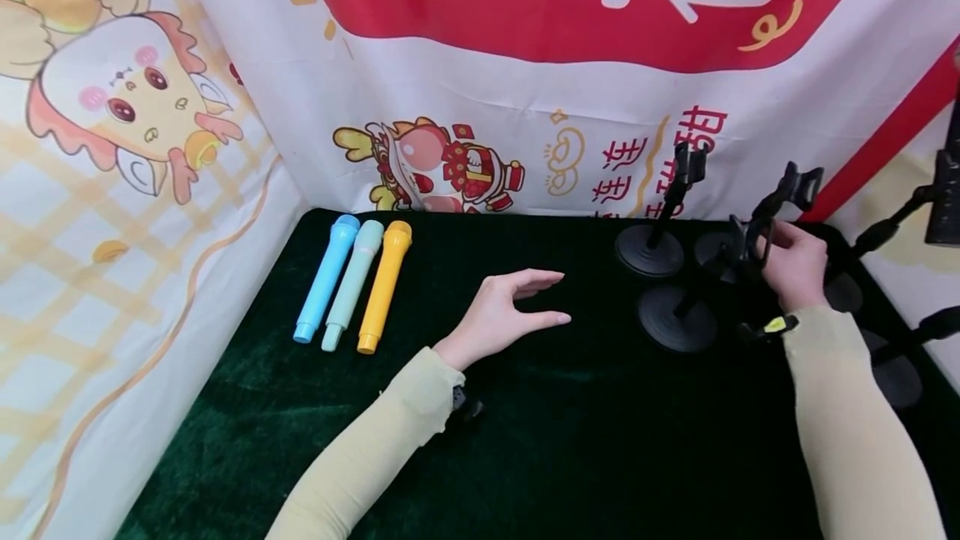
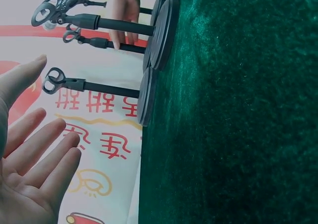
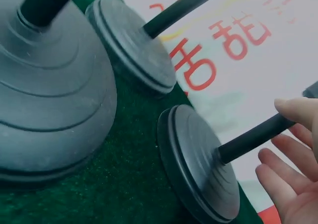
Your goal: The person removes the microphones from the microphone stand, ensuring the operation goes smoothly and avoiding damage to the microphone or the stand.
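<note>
My right hand [image 1: 801, 267] is at a black microphone stand [image 3: 201, 164] on the right of the table. In the right wrist view its thumb and index finger lie on either side of the pole [image 3: 253, 138], while the other fingers are spread and loose. My left hand [image 1: 498, 319] hovers over the middle of the cloth, thumb and fingers apart, holding nothing. Left of it lie three toy-like microphones side by side: a blue microphone [image 1: 327, 277], a pale green microphone [image 1: 355, 283] and a yellow microphone [image 1: 386, 288].
Other black stands are grouped at the right, including a back stand [image 1: 649, 250] and a front stand [image 1: 677, 322]. More stands [image 1: 896, 377] stand beyond my right forearm. Dark green cloth [image 1: 570, 440] covers the table. A printed fabric backdrop [image 1: 555, 90] hangs behind it.
</note>
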The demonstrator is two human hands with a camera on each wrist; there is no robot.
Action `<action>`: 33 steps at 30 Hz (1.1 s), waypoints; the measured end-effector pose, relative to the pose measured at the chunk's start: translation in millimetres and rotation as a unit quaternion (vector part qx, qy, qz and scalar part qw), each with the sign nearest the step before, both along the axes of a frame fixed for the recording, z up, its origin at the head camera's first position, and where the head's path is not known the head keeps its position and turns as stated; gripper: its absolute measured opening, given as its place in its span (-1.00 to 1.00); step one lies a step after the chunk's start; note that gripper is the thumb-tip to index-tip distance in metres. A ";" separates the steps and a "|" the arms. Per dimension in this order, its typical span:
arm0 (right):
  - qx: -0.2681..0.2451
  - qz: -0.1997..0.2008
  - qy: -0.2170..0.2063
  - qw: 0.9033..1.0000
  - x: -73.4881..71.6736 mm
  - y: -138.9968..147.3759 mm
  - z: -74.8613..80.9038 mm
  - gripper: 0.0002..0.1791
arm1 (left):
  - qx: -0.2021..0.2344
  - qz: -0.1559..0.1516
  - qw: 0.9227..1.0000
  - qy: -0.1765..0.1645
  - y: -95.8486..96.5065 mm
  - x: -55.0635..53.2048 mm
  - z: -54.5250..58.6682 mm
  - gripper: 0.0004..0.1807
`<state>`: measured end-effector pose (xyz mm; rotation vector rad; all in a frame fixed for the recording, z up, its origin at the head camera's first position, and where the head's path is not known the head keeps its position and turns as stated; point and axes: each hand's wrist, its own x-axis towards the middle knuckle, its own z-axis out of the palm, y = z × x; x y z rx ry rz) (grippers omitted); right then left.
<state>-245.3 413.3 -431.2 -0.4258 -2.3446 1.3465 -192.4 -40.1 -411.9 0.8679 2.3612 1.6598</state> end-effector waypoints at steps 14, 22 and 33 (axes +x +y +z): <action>-0.178 -0.096 -0.015 0.979 58.5 5.0 3.7 -0.35 | 0.003 -0.005 1.000 0.007 -0.7 -0.2 -1.9 -0.42; -0.261 -0.145 -0.007 0.954 77.3 7.0 5.5 -0.13 | 0.006 -0.006 1.000 0.006 0.1 0.4 -0.2 -0.46; -0.261 -0.176 0.075 0.946 55.4 26.3 22.3 -0.08 | 0.005 -0.004 1.000 0.009 2.2 0.7 0.0 -0.40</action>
